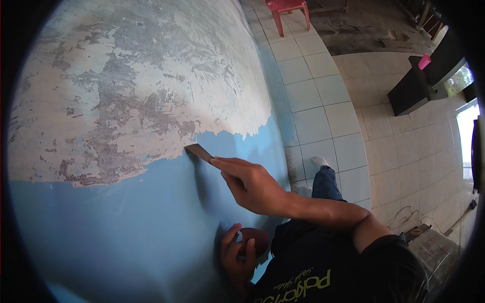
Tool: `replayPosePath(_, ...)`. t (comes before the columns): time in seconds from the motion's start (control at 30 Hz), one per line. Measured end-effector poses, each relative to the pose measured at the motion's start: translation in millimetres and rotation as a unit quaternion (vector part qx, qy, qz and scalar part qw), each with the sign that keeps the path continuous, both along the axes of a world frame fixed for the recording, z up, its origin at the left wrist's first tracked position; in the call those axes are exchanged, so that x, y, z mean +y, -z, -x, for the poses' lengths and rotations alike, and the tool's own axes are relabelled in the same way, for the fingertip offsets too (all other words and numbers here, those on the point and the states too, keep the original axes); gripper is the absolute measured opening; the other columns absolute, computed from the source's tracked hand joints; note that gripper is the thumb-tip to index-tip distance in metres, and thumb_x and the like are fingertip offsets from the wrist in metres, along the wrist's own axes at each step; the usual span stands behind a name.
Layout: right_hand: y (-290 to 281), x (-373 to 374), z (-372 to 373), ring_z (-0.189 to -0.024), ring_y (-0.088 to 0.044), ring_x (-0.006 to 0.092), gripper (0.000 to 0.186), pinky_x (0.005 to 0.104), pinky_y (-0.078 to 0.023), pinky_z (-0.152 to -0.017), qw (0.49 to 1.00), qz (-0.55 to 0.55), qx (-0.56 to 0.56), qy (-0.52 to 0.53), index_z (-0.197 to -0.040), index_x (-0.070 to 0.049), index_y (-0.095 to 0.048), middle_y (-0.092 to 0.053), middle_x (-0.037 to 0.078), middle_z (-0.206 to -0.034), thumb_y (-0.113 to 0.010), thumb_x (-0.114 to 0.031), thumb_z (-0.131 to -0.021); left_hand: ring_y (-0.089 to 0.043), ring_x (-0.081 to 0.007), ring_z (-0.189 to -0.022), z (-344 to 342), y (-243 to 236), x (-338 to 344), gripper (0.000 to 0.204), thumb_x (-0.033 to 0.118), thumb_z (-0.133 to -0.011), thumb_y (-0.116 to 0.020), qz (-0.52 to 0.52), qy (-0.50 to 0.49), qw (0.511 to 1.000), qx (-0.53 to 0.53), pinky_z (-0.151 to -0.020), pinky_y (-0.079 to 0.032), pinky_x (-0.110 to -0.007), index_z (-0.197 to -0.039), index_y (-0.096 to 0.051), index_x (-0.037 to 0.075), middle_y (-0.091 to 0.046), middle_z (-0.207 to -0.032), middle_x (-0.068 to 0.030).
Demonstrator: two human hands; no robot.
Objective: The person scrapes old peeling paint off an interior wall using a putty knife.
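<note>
right arm (328, 213) extended | right fingers (233, 165) pinched | left fingers (231, 235) curled, lower

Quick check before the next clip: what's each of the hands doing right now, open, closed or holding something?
Left hand: holding a rounded reddish-brown object, exact kind unclear.
Right hand: closed on a flat scraper.

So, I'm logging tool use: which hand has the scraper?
The right hand, gripping the scraper near the ragged edge of the blue paint. The left hand, lower in the picture, holds a reddish-brown object instead.
</note>
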State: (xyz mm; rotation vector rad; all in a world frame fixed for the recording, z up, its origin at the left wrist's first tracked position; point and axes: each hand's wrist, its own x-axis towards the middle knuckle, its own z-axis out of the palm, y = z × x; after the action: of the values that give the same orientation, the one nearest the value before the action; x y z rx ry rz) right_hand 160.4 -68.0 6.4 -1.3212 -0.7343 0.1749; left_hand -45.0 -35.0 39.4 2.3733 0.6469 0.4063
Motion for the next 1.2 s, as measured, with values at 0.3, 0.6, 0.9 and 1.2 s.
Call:
replayPosePath(0.3, -4, 0, -2, -0.091, -0.073, 0.0358, 0.036, 0.0379, -0.059, -0.076, 0.999, 0.021, -0.027, 0.015, -0.131, 0.004, -0.061, -0.067, 0.025, -0.122, -0.058, 0.004, -0.096, -0.066, -0.0331, -0.109, 3, 4, 3, 0.017, 0.011, -0.086, -0.075, 0.019, -0.002, 1.000, -0.003, -0.092, -0.053, -0.040, -0.084, -0.067, -0.004, -0.066, -0.124, -0.0220)
replayPosePath(0.6, -4, -1, 3, -0.093, -0.073, 0.0376, 0.040, 0.0383, -0.060, -0.076, 0.998, 0.005, -0.055, 0.018, -0.133, 0.003, -0.060, -0.065, 0.026, -0.127, -0.058, 0.007, -0.093, -0.067, -0.0351, -0.112, 0, 2, 4, 0.015, 0.005, -0.085, -0.076, -0.011, 0.016, 1.000, -0.002, -0.087, -0.056, -0.040, -0.081, -0.065, -0.004, -0.067, -0.124, -0.0201)
replayPosePath(0.9, -6, -1, -4, -0.094, -0.072, 0.0381, 0.040, 0.0385, -0.060, -0.078, 0.999, 0.033, -0.029, 0.011, -0.133, 0.003, -0.060, -0.067, 0.026, -0.123, -0.057, 0.006, -0.094, -0.066, -0.0349, -0.110, -2, 1, 1, 0.019, 0.009, -0.085, -0.075, 0.011, -0.002, 1.000, -0.002, -0.093, -0.053, -0.042, -0.079, -0.062, -0.004, -0.067, -0.123, -0.0222)
replayPosePath(1.2, -4, -1, -6, -0.093, -0.072, 0.0390, 0.038, 0.0376, -0.060, -0.076, 0.999, 0.030, -0.043, 0.015, -0.132, 0.003, -0.060, -0.067, 0.025, -0.124, -0.057, 0.006, -0.094, -0.066, -0.0350, -0.111, -3, 2, 4, 0.018, 0.008, -0.085, -0.075, -0.001, 0.007, 1.000, -0.001, -0.094, -0.052, -0.042, -0.080, -0.064, -0.004, -0.067, -0.124, -0.0225)
